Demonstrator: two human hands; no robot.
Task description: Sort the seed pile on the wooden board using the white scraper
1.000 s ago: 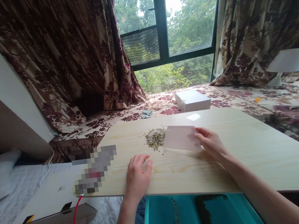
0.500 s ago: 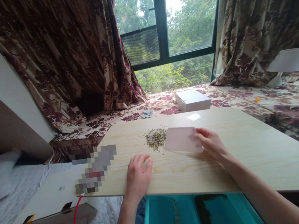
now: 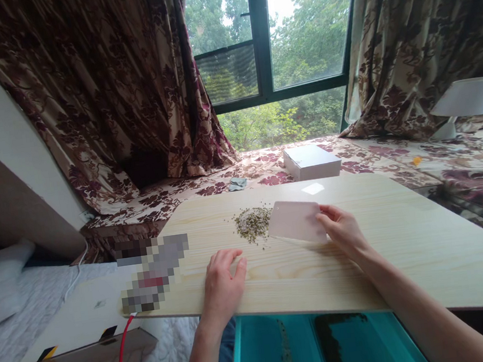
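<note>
My right hand (image 3: pixel 341 228) pinches the right edge of a translucent pale plastic scraper (image 3: pixel 296 221). The scraper is held tilted over the table, its left edge beside a loose pile of small green and whitish grains (image 3: pixel 252 224). Stray grains lie scattered around the pile. My left hand (image 3: pixel 225 281) rests on the table's near edge with nothing in it, its fingers loosely bent and the thumb apart. Below the table edge sits a turquoise divided bin (image 3: pixel 306 350), with some grains in its left compartment and dark grains in its right one.
The pale wood table (image 3: pixel 429 257) has a pixelated object (image 3: pixel 154 275) at its left, with a red cable (image 3: pixel 121 357) hanging down. A white box (image 3: pixel 313 162) and a grey-green cloth (image 3: pixel 237 184) lie on the window ledge. A white lamp (image 3: pixel 464 99) stands at right.
The scraper in my right hand has shifted slightly right and away from me, and its near edge has risen a little. My left hand stays where it was.
</note>
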